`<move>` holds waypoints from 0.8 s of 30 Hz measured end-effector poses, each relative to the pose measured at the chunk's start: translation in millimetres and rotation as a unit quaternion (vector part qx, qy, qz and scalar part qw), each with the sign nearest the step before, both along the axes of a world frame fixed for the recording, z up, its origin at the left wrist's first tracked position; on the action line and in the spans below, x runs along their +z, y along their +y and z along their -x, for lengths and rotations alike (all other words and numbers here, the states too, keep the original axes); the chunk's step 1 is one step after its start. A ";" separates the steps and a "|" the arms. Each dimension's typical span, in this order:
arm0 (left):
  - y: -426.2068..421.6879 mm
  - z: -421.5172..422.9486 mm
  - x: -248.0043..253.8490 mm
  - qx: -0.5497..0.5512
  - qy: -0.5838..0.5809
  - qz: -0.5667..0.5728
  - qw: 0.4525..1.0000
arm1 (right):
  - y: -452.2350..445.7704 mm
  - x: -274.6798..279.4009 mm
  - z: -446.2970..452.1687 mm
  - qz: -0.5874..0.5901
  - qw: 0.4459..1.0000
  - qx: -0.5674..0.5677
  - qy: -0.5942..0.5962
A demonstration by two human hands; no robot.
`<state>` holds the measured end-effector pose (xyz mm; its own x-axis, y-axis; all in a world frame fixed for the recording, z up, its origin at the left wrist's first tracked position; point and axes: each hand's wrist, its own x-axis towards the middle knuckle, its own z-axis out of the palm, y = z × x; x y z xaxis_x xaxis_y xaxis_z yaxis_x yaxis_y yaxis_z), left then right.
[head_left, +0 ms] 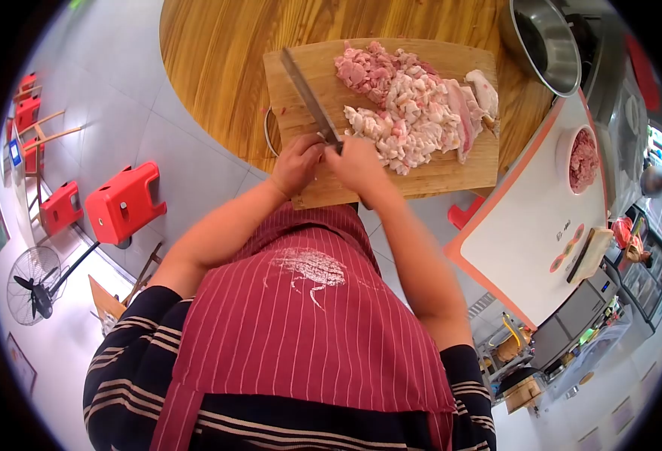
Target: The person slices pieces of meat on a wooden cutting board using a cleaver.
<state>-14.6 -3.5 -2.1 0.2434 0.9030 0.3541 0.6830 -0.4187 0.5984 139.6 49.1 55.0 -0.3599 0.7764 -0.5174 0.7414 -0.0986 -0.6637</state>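
My right hand [359, 167] is wrapped round the handle of a long kitchen knife [308, 96]. The blade points away and to the left across a wooden cutting board [383, 194]. Close against the blade's near end is my left hand [298, 165], its fingers curled in; what they pinch, if anything, is hidden. To the right of the blade lies a heap of diced pale fatty meat [410, 113], with chopped pink lean meat [368, 69] behind it. A larger uncut slab of meat [462, 120] rests at the heap's right side.
The board sits on a round wooden table [218, 68], overhanging its near edge. A metal bowl [564, 60] stands at the back right. On a white table [519, 233] at right is a white bowl of minced meat [583, 159]. Red stools [126, 203] and a fan [38, 289] are left.
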 end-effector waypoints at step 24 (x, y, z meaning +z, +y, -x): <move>0.6 7.8 -2.8 0.002 -0.041 0.060 0.997 | -95.7 50.8 -14.9 0.058 0.993 -0.063 -0.085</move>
<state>-22.4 -2.9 -4.8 0.2144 0.9408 0.2626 0.6313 -0.3386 0.6977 154.6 -46.6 105.8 -0.1639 0.7413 -0.6509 0.8189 -0.2657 -0.5088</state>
